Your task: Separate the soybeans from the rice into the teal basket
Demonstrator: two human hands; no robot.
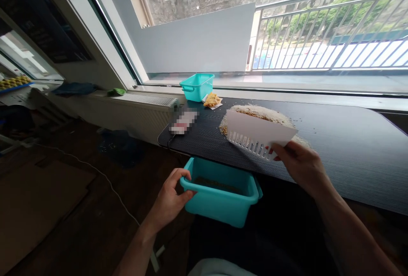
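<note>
My left hand (pixel 174 193) is closed on the left rim of a turquoise plastic bin (pixel 219 206), thumb outside and fingers over the edge. The bin is just below the table's front edge, with a layer of dark, loose material at its bottom. In my right hand (pixel 301 163) is a thin white sheet with a row of slots along its lower edge, like a slotted scraper (pixel 259 129), pinched at its right end. It is tilted in front of a pile of pale grains (pixel 255 109) mixed with golden-brown kernels, and hides part of it.
On the dark table (pixel 347 153), a second turquoise bin (pixel 197 88) stands by the window, with yellow food on paper (pixel 212 100) beside it. A blurred flat device (pixel 184 122) with a cable lies near the left corner. A radiator (pixel 149 106) stands left of the table.
</note>
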